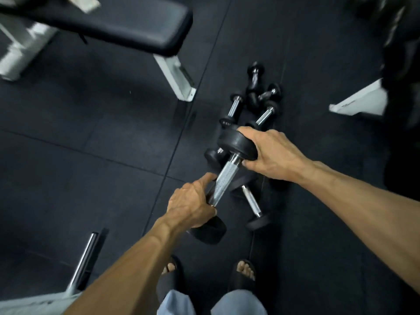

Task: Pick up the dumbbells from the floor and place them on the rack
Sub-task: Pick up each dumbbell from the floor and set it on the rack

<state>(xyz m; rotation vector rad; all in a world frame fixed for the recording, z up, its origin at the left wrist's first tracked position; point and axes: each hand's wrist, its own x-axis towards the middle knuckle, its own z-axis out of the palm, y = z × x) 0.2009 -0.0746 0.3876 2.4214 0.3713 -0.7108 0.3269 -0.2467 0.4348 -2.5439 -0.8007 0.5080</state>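
A black dumbbell (227, 176) with a knurled chrome handle is lifted above the floor, tilted from near left to far right. My left hand (193, 203) grips its near end where the handle meets the head. My right hand (270, 153) grips the rim of its far head. Several more black dumbbells (252, 201) lie on the dark rubber floor under and beyond it, one (235, 108) further back. A dark rack (400, 53) with blurred weights stands at the far right.
A black padded bench (127, 21) on a white frame (177, 76) stands at the upper left. A white rack foot (361, 101) juts out at the right. A chrome bar (84, 260) lies at the lower left. My feet in black sandals (243, 273) are just below the dumbbells.
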